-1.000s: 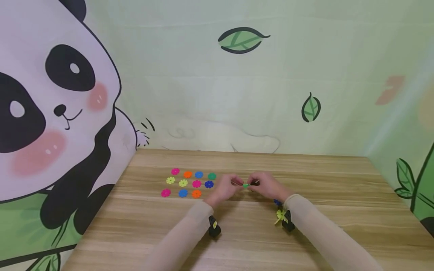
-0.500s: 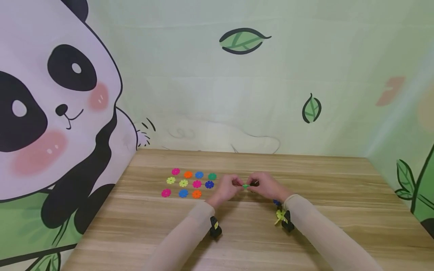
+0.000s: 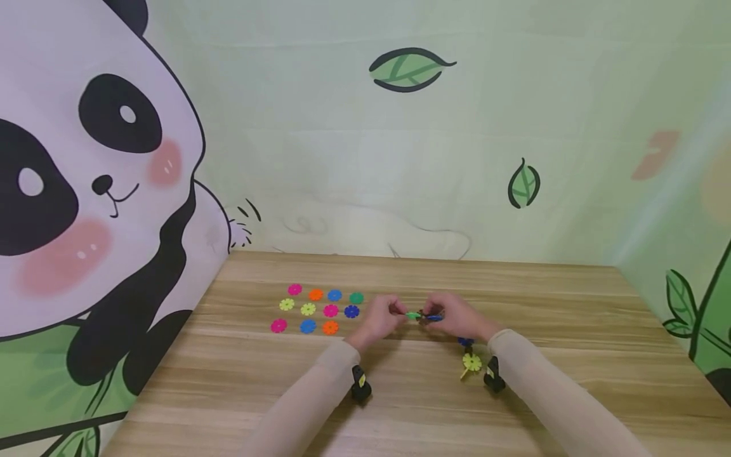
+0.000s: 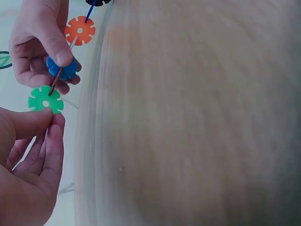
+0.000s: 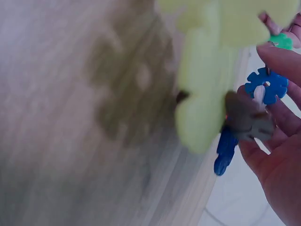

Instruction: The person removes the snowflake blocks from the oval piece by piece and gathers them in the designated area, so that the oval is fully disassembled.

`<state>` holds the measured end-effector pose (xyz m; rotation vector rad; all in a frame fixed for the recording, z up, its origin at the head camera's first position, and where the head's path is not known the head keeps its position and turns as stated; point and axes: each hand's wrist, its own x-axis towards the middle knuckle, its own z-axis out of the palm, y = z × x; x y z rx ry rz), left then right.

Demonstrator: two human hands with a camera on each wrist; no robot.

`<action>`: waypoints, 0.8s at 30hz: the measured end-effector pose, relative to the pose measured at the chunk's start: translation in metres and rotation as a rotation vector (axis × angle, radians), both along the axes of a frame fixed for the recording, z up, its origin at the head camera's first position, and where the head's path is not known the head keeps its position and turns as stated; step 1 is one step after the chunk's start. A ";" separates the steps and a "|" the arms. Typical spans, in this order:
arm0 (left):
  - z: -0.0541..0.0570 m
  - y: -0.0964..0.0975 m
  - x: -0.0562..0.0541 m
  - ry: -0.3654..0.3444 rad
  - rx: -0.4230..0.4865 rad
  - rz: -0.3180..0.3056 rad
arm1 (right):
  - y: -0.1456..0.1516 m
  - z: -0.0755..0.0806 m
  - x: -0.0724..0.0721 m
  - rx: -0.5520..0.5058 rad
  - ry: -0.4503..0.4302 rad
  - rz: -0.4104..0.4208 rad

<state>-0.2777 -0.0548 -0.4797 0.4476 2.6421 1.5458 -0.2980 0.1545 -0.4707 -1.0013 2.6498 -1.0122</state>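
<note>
Thumb and fingers of my left hand (image 3: 382, 317) pinch the edge of a green notched plastic disc (image 4: 37, 100). A brown disc (image 4: 55, 81), seen edge-on, joins it to a blue disc (image 4: 70, 72). My right hand (image 3: 455, 316) holds that blue disc, thumb on its face. The linked chain runs on through a pale edge-on piece and an orange disc (image 4: 87, 36). Past the right hand, a dark blue disc (image 3: 465, 341) and a yellow disc (image 3: 471, 362) hang near the right wrist. In the right wrist view the yellow part (image 5: 202, 108) looms close and blurred.
On the wooden table (image 3: 411, 406), left of the hands, loose notched discs lie in rows: pink (image 3: 278, 325), orange (image 3: 330, 327), blue, yellow, green and dark blue (image 3: 351, 311). A cloth wall with a printed panda (image 3: 137, 209) stands behind and to the left.
My right hand has shifted slightly right and its hold has changed, so the blue disc shows between its fingers. More of the green and brown discs shows. The left hand stays almost in place.
</note>
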 end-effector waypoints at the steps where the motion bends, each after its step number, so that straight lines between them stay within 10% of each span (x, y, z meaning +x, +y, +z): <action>1: 0.000 0.000 0.000 0.004 0.003 -0.002 | 0.001 0.000 0.000 0.002 -0.002 0.006; 24: -0.001 0.006 -0.003 0.104 -0.170 -0.061 | -0.001 0.001 0.006 0.000 0.058 -0.001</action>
